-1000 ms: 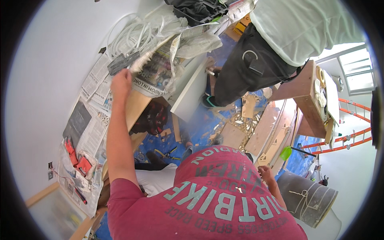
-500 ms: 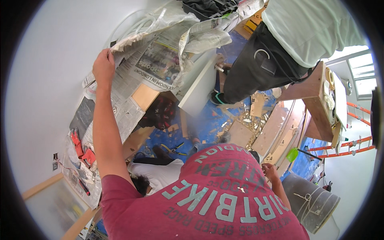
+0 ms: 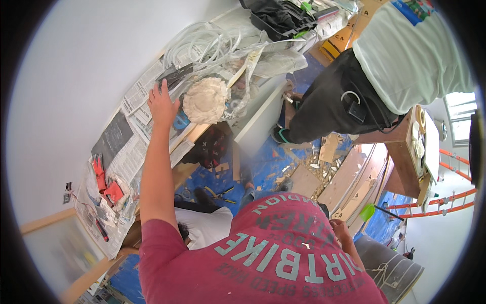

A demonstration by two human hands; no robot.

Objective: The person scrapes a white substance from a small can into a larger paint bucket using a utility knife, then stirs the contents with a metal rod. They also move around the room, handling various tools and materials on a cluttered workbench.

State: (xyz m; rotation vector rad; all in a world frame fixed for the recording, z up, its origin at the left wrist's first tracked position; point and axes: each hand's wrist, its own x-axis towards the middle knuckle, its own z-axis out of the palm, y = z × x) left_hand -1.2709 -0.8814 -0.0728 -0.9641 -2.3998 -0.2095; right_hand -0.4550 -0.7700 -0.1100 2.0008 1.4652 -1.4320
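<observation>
My left hand reaches over the newspaper-covered counter, fingers spread and nothing held. Its fingertips are at a dark grey flat piece; whether they touch it I cannot tell. Just right of the hand lies a round, cream, ruffled fabric-like disc, with something blue partly hidden beneath it. Beyond these, clear coiled tubing rests on newspaper. My right hand is beside my body at the right, partly hidden by my maroon shirt; its fingers do not show clearly.
Red-handled tools lie on the counter's near left. A co-worker in dark trousers stands at the right by a white panel. Another person in a white top is low beside me. Wood scraps litter the blue floor covering.
My left hand has let go of the raised newspaper edge and opened. The newspaper no longer covers the cream disc, the dark piece and the tubing.
</observation>
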